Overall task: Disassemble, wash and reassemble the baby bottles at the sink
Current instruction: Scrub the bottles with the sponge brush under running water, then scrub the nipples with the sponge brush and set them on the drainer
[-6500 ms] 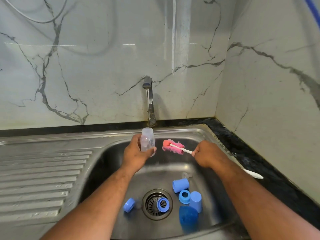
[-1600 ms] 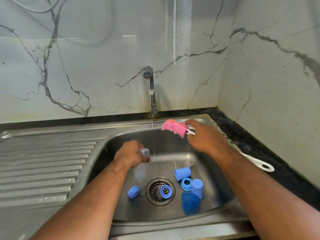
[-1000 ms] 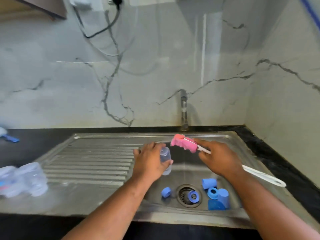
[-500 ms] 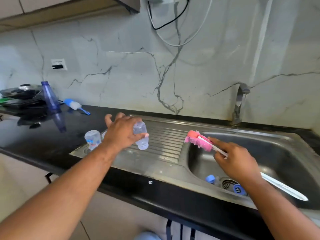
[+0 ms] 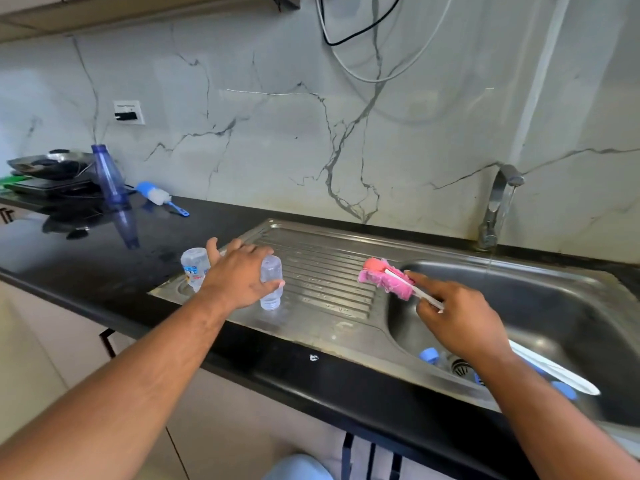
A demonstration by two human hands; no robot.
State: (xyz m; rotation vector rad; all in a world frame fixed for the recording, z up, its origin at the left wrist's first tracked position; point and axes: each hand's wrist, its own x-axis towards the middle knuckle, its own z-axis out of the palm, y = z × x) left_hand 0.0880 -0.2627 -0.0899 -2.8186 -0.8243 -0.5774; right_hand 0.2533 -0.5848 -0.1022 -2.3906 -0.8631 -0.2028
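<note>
Left hand (image 5: 239, 280) clasps a small clear plastic baby bottle (image 5: 270, 285), mouth down, on the ribbed steel draining board (image 5: 322, 271); right hand (image 5: 457, 317) grips a white-handled pink sponge brush (image 5: 384, 277). Likely the draining step: release the bottle steadily, then scrub the blue caps (image 5: 429, 354) in the steel sink (image 5: 554, 306).

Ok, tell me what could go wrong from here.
The clear bottle, gripped by the left hand mouth-down over the ribbed drainboard, may tip on its narrow neck and knock the other bottle beside it. The tap runs unattended. The pink brush in the right hand could drip on the drainboard.
</note>
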